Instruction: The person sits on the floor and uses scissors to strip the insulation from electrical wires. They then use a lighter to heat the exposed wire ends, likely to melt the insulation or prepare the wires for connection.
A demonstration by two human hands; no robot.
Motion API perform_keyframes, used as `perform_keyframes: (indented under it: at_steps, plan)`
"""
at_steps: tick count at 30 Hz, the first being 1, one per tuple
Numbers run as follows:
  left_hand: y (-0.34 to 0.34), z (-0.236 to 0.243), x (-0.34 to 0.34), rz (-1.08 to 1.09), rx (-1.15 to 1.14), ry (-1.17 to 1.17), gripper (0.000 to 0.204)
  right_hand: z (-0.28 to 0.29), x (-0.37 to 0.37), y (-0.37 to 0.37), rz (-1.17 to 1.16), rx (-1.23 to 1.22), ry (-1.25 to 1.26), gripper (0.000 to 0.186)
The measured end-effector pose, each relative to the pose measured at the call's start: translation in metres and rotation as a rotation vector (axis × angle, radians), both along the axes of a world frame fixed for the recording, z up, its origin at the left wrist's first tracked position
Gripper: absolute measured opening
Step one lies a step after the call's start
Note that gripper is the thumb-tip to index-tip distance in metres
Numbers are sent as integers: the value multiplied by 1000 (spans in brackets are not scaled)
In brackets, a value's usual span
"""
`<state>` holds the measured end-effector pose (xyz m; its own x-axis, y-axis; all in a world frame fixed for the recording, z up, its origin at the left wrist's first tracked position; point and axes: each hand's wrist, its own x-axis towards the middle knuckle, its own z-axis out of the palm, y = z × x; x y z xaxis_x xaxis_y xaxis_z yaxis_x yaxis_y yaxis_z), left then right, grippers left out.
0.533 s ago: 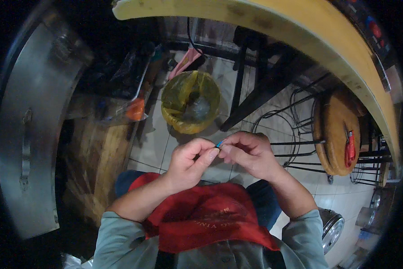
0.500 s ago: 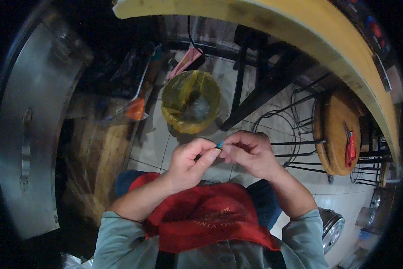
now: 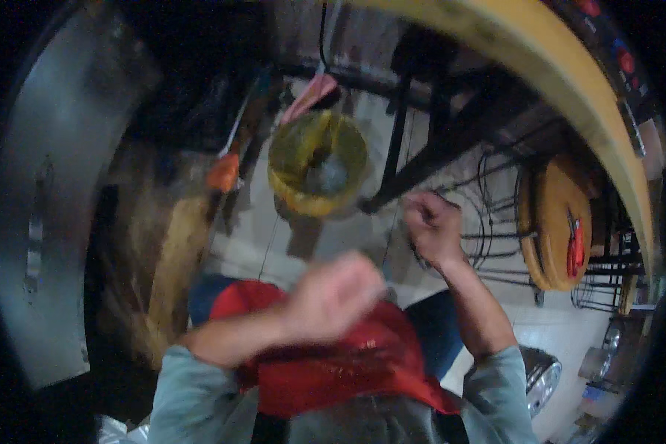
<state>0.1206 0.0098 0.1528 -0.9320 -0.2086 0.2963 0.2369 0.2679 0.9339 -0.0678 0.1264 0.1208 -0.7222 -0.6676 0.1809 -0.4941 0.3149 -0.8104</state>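
Note:
My left hand point(image 3: 339, 294) is smeared by motion over my lap, in front of the red apron point(image 3: 340, 370); its fingers cannot be made out. Farther forward and to the right, my right hand point(image 3: 435, 226) is raised with its fingers curled closed. Whatever it may hold is hidden. The two hands are apart. Beyond them on the tiled floor stands a round bin point(image 3: 316, 200) with a yellow liner, with something pale and crumpled inside. The right hand is near the foot of a dark table leg point(image 3: 422, 174).
To the right, a round wooden stool point(image 3: 559, 255) carries a red-handled tool point(image 3: 576, 248). A yellow tabletop edge point(image 3: 570, 89) curves overhead. At the left stand a metal panel point(image 3: 59, 222) and wooden boards point(image 3: 173, 274). A pink object point(image 3: 310, 96) lies behind the bin.
My hands have parted from a fingertip pinch on a tiny blue and dark item. The left came back toward my lap; the right moved slightly forward and right. The tiny item no longer shows.

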Motion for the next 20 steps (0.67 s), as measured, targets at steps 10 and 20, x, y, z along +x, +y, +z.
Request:
perform_keyframes:
  at_steps: [10,20]
  plan:
    - [-36,-4,-8,-98,848,-219,20,1,-12,-63,107,28,125,30]
    - [-38,-16,-17,-6,725,-228,19,36,30,-10,327,-272,-772,31]
